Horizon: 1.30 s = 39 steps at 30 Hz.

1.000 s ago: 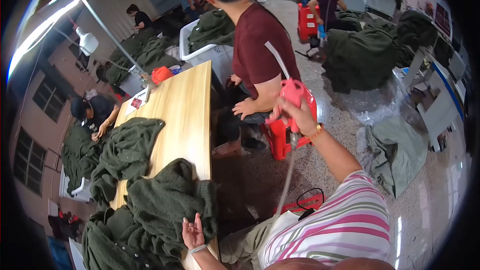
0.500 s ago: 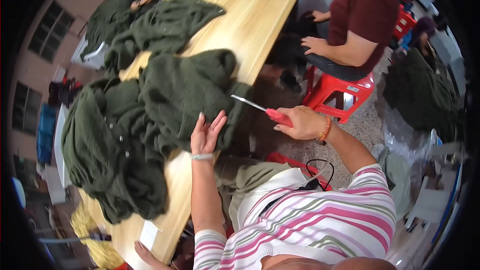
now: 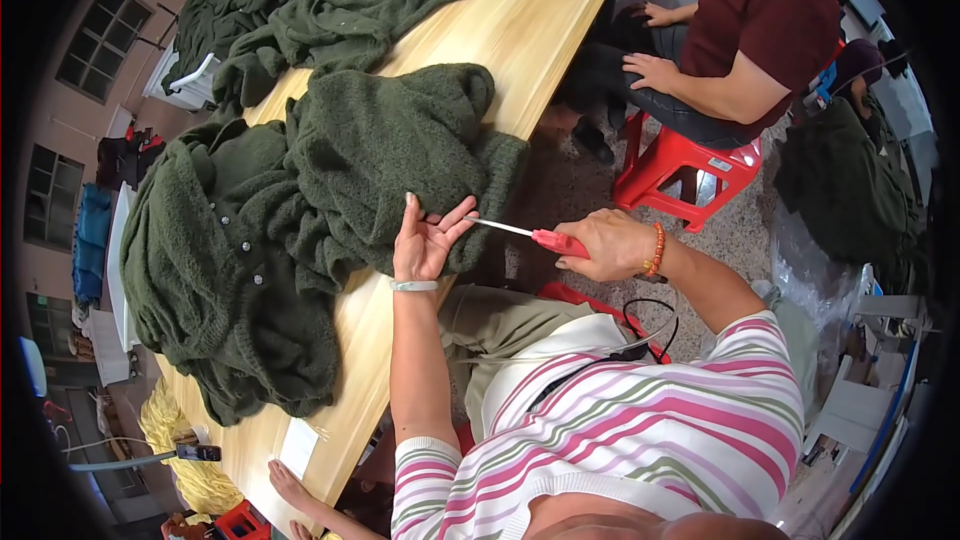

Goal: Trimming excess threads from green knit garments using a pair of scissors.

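Observation:
My right hand (image 3: 610, 245) is closed round the red handle of a tool with a thin metal blade (image 3: 548, 238). The blade points left, its tip at the fingers of my left hand (image 3: 425, 250). I cannot make out whether it is one blade or two. My left hand is palm up with its fingers apart, in front of a dark green knitted garment (image 3: 385, 155) whose edge hangs over the table's right side. Left of it, joined or overlapping, lies more dark green knit (image 3: 225, 290) with a row of round, shiny buttons.
The wooden table (image 3: 540, 15) runs away from me. Another dark green garment (image 3: 355, 15) lies farther up it. A seated person in maroon (image 3: 765, 20) is on a red stool (image 3: 690, 175) at right. Another person's hand (image 3: 290, 485) rests near a white paper (image 3: 298, 448).
My left hand has risen slightly and now meets the blade's tip, which was apart from it before. The tool has tilted flatter. The whole view has shifted a little.

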Each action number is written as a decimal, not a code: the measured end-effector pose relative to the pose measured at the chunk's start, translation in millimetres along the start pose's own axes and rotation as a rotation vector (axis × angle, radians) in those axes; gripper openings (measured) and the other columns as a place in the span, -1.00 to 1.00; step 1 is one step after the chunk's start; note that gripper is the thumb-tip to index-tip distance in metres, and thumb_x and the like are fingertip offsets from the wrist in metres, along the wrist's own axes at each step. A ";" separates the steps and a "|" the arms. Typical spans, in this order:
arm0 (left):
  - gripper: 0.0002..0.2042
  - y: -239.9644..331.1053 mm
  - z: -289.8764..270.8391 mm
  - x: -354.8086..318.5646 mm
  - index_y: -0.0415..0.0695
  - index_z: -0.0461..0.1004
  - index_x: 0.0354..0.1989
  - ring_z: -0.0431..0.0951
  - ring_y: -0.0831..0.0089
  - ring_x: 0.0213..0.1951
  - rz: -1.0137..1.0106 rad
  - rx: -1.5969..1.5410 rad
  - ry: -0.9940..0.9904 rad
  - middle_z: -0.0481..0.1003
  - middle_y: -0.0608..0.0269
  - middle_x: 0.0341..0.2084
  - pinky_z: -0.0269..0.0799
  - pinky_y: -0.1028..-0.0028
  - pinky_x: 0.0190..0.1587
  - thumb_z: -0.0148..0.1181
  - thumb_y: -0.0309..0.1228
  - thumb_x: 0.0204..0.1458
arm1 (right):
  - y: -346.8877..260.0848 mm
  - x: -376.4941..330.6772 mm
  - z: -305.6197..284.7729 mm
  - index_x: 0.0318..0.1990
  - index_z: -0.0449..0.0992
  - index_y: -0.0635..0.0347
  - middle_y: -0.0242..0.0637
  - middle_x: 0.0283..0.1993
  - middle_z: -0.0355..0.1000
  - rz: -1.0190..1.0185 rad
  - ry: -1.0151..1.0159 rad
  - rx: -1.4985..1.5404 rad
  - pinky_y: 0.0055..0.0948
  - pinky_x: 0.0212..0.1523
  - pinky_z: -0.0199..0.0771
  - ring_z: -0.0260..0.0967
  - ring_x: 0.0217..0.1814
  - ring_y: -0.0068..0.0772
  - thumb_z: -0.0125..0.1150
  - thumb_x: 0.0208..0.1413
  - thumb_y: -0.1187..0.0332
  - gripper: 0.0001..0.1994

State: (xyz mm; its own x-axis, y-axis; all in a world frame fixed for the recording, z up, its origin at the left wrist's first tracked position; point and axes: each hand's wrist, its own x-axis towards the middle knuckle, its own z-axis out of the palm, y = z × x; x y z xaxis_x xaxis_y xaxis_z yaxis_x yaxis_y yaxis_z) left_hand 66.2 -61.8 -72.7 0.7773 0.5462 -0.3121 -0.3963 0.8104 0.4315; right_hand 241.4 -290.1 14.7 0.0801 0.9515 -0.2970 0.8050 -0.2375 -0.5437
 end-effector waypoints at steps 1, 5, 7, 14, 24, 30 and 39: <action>-0.68 0.3 1.3 -1.8 -0.19 0.40 -0.47 0.26 -0.42 0.08 -0.021 -0.027 -0.050 0.44 0.04 -0.45 0.29 -0.26 0.06 -0.04 -0.20 0.21 | 2.1 1.5 1.4 -0.11 0.43 0.14 0.07 -0.28 0.48 0.000 0.004 0.000 -0.01 -0.06 0.36 0.41 -0.13 0.17 0.12 0.04 0.09 -0.64; -0.68 -4.1 16.4 -14.6 -0.18 0.39 -0.45 0.28 -0.38 0.07 -0.099 -0.001 -0.021 0.44 0.04 -0.42 0.39 -0.14 0.02 -0.06 -0.19 0.22 | 14.3 0.0 1.8 -0.11 0.43 0.14 0.06 -0.36 0.47 0.009 0.160 0.103 -0.03 -0.14 0.40 0.42 -0.21 0.16 0.13 0.05 0.12 -0.66; -0.73 -8.1 17.7 -22.1 -0.23 0.36 -0.43 0.33 -0.33 0.04 -0.151 -0.021 0.005 0.44 0.14 -0.53 0.50 0.02 -0.01 -0.05 -0.29 0.22 | 17.3 -2.7 -3.4 -0.10 0.42 0.14 0.05 -0.37 0.47 0.006 0.205 0.147 -0.03 -0.17 0.41 0.43 -0.24 0.15 0.13 0.05 0.12 -0.66; -0.76 -19.9 11.7 -3.6 -0.22 0.35 -0.54 0.39 -0.28 0.01 -0.006 0.148 0.088 0.42 0.22 -0.59 0.43 -0.07 0.04 0.00 -0.43 0.19 | 12.3 -16.9 -8.8 -0.10 0.42 0.14 0.07 -0.37 0.47 0.083 0.104 0.071 -0.02 -0.15 0.40 0.43 -0.21 0.17 0.12 0.05 0.11 -0.65; -0.75 -20.9 5.7 -3.2 -0.11 0.37 -0.53 0.42 -0.24 0.00 -0.084 0.242 -0.025 0.40 0.33 -0.64 0.34 -0.25 -0.03 0.04 -0.29 0.18 | 8.2 -34.8 -5.2 -0.13 0.44 0.19 0.09 -0.27 0.48 0.102 0.010 -0.059 0.00 -0.03 0.35 0.41 -0.11 0.18 0.10 0.04 0.12 -0.65; -0.73 -23.2 4.1 -5.5 -0.12 0.38 -0.48 0.39 -0.27 0.02 -0.117 0.234 0.008 0.40 0.29 -0.62 0.31 -0.30 -0.04 -0.01 -0.23 0.21 | 7.6 -34.9 -1.5 -0.13 0.45 0.16 0.08 -0.29 0.48 0.059 0.003 -0.050 -0.01 -0.05 0.36 0.41 -0.12 0.16 0.12 0.03 0.13 -0.65; -0.67 -23.8 8.5 -10.3 -0.15 0.42 -0.39 0.35 -0.35 0.02 -0.069 0.095 0.020 0.48 0.10 -0.46 0.26 -0.30 0.04 -0.08 -0.14 0.22 | 6.8 -33.7 -7.5 -0.14 0.43 0.11 0.02 -0.35 0.49 0.036 0.095 0.002 -0.01 -0.12 0.38 0.43 -0.20 0.15 0.11 0.05 0.14 -0.69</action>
State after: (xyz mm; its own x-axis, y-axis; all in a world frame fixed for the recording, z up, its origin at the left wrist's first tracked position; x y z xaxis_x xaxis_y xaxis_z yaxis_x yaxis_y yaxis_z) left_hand 71.8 -88.5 -72.5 0.7908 0.4944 -0.3608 -0.2931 0.8234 0.4859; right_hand 248.6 -322.3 26.9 0.1644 0.9566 -0.2405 0.7991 -0.2721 -0.5360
